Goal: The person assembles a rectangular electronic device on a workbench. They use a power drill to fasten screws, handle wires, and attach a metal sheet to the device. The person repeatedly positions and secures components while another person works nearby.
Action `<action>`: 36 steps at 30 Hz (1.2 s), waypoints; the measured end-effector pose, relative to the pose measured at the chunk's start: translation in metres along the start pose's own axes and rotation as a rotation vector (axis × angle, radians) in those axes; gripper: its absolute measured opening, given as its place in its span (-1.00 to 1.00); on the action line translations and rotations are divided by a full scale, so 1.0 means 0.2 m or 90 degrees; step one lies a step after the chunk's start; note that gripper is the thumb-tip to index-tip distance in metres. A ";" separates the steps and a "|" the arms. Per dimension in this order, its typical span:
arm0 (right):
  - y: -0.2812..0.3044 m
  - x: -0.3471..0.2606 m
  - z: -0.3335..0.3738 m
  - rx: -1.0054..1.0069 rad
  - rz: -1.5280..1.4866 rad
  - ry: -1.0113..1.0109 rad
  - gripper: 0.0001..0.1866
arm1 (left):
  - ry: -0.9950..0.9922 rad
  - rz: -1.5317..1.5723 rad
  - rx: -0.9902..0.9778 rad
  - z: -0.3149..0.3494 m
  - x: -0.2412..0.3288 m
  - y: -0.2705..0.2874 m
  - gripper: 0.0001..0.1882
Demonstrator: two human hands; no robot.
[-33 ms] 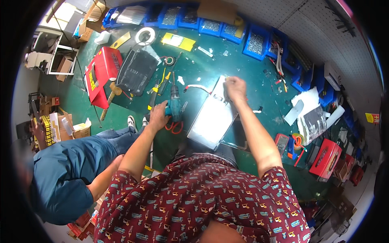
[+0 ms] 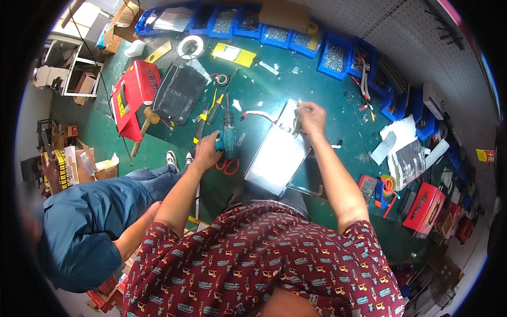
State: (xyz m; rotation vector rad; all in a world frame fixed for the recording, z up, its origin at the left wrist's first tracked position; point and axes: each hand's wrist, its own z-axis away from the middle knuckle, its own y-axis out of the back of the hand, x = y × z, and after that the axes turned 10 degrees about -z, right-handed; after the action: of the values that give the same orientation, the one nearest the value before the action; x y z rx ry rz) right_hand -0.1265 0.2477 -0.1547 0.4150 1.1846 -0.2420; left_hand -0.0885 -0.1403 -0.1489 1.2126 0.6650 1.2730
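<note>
A shiny pale metal box (image 2: 274,158), bright with glare, lies tilted on the green workbench (image 2: 306,82) in front of me. A narrower strip with wires sits at its far end, and a white lead with a red and black tip (image 2: 259,113) reaches left from there. My right hand (image 2: 311,119) is at that far end, fingers pinched together over the box's right corner; what they hold is hidden. My left hand (image 2: 207,152) is closed at the handle of a teal cordless drill (image 2: 228,136), which lies with its bit pointing away. Red-handled scissors (image 2: 227,167) lie just below the drill.
Blue parts bins (image 2: 332,59) line the far edge. Left of the drill are cutters (image 2: 214,111), a black case (image 2: 181,94), a hammer (image 2: 141,134) and a red box (image 2: 136,87). A multimeter (image 2: 366,186) and tape (image 2: 389,182) lie right. A co-worker (image 2: 95,232) is close on my left.
My right hand has shifted slightly right and toward me at the far end of the box. My left hand has stayed at the drill.
</note>
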 end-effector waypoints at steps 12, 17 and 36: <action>0.23 0.04 0.40 0.054 -0.495 -0.097 -0.81 | 0.275 0.217 -0.002 -0.34 0.22 -0.03 -0.18; 0.27 0.02 0.44 0.073 -0.470 -0.068 -0.78 | 0.205 0.235 0.071 -0.26 0.29 -0.01 -0.36; 0.22 -0.01 0.61 -0.038 -0.350 -0.106 -0.82 | 0.177 0.073 0.267 -0.29 0.01 -0.04 -0.49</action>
State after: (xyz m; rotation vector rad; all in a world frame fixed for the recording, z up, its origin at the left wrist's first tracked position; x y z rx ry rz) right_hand -0.0064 0.2349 -0.1069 0.0061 1.1200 -0.7007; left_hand -0.1384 -0.1194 -0.1722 1.4396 1.1199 1.4591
